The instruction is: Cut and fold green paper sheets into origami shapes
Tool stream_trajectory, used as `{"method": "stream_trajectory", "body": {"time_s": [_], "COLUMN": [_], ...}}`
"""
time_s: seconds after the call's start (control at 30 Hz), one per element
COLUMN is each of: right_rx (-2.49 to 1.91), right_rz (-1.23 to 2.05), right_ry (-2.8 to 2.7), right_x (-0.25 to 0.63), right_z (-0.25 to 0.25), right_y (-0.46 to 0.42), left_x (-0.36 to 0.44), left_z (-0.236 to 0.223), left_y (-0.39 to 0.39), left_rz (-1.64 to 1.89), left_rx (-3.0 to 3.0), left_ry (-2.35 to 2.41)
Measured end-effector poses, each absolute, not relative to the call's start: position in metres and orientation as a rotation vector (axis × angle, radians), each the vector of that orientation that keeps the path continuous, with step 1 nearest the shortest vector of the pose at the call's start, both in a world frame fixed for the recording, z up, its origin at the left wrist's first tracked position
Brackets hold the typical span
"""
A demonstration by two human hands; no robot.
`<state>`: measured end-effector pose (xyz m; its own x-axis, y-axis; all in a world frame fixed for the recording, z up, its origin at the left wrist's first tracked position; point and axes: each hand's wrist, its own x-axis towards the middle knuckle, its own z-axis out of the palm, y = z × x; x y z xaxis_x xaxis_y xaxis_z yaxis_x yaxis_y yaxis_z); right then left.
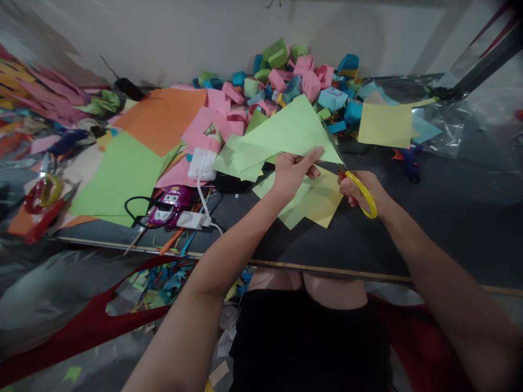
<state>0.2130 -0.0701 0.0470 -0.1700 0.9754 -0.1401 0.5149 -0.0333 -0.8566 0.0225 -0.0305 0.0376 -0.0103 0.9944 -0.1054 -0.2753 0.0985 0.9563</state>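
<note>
A sheet of light green paper (pixel 281 130) is held up over the table by my left hand (pixel 295 170), thumb on top and fingers beneath. My right hand (pixel 363 190) grips scissors (pixel 370 202) with yellow and red handles. Their blades lie along the sheet's right edge, near its lower right corner; whether they are cutting into it I cannot tell. Under my hands, pale green and yellow paper pieces (pixel 327 198) rest on the dark table (pixel 449 218).
Folded paper pieces (pixel 310 81) in several colours heap against the wall. Orange paper (pixel 167 117), green sheets (pixel 118 174), a purple power strip (pixel 174 204) and red-handled scissors (pixel 44 218) lie leftward. Yellow paper (pixel 386 125) and a blue glue gun (pixel 408 160) are on the right.
</note>
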Motion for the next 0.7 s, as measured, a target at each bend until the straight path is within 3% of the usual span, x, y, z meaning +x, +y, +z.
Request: {"method": "stream_trajectory", "body": {"time_s": [0.7], "right_rx": [-1.592], "right_rz": [0.889], "right_ry": [-1.893], "right_x": [0.2149], "right_z": [0.0447], "right_y": [-0.0673], "left_x": [0.0262], "left_z": [0.0296], "left_y": [-0.0271], "left_rz": [1.272], "left_rx": [0.968], "left_ry": [1.08]}}
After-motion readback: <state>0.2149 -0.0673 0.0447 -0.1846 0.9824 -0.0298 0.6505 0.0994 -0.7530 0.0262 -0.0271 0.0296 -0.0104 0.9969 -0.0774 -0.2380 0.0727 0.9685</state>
